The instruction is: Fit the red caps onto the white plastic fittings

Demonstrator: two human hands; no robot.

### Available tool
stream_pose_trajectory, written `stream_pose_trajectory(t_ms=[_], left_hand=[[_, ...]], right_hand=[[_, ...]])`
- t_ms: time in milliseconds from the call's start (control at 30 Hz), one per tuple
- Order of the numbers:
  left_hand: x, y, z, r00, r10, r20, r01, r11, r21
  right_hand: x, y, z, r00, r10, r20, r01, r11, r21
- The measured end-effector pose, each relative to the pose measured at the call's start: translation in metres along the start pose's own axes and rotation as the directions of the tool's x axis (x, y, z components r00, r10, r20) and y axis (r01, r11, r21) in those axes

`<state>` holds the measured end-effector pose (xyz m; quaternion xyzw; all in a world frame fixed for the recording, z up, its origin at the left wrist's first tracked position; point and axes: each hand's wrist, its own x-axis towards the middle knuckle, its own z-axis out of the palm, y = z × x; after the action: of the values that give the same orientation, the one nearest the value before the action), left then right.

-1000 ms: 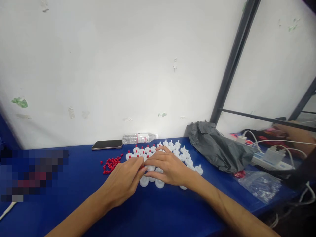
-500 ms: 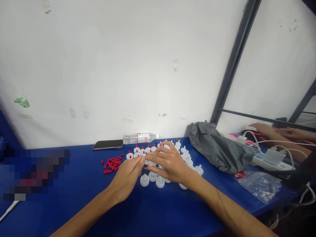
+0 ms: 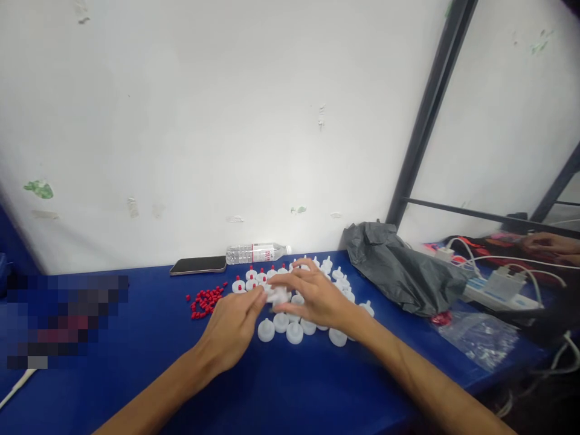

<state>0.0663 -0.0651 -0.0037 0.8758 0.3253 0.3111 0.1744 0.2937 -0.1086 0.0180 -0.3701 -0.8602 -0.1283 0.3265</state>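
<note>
My right hand (image 3: 312,293) curls its thumb and fingers around a white nozzle cap (image 3: 280,296), slightly blurred and tilted with its narrow end to the left. At that narrow end, the thumb and fingertips of my left hand (image 3: 235,317) are pinched together; what they hold is hidden. Below and behind my right hand stand several white nozzle caps (image 3: 294,333) with bare spouts. Others, further back and left, carry red tips (image 3: 238,287) on their spouts. Left of them lies a loose pile of small red tip caps (image 3: 206,303).
A phone (image 3: 198,266) and a clear plastic bottle (image 3: 258,254) lie along the wall. On the right are a grey plastic bag (image 3: 399,269), a clear bag (image 3: 480,341) and a power strip (image 3: 502,290) with white cables. A pixelated patch covers the left side.
My right fingers have spread slightly from my left hand, and the white nozzle cap between the hands now shows. My left hand has hardly moved.
</note>
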Motion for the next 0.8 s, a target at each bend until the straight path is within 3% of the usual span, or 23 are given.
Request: stream_pose_trajectory(t_ms=[100,133,200,267,333,600,800], left_hand=[[0.004,-0.008,-0.014,0.974,-0.203,-0.098,0.178,0.96,-0.215],[0.005,-0.013,-0.021,0.971,-0.213,-0.111,0.19,0.963,-0.19],[0.007,-0.022,-0.031,0.97,-0.191,-0.15,0.197,0.98,0.029],[0.008,-0.028,-0.035,0.977,-0.173,-0.121,0.196,0.957,0.215],[0.009,-0.031,-0.033,0.984,-0.168,-0.058,0.177,0.938,0.298],[0.007,-0.033,-0.015,0.987,-0.081,0.142,0.011,0.9,0.436],[0.004,-0.039,-0.016,0.971,-0.105,0.214,-0.013,0.872,0.49]], right_hand=[[-0.005,0.022,-0.018,0.992,0.109,-0.071,-0.119,0.979,-0.167],[-0.006,0.028,-0.023,0.98,0.175,-0.092,-0.189,0.964,-0.188],[-0.01,0.038,-0.028,0.955,0.275,-0.112,-0.292,0.939,-0.182],[-0.012,0.041,-0.027,0.95,0.3,-0.088,-0.31,0.939,-0.147],[-0.013,0.041,-0.021,0.962,0.27,-0.049,-0.274,0.954,-0.124],[-0.015,0.04,-0.006,0.951,0.306,0.049,-0.295,0.942,-0.158],[-0.014,0.038,-0.004,0.947,0.307,0.093,-0.293,0.946,-0.141]])
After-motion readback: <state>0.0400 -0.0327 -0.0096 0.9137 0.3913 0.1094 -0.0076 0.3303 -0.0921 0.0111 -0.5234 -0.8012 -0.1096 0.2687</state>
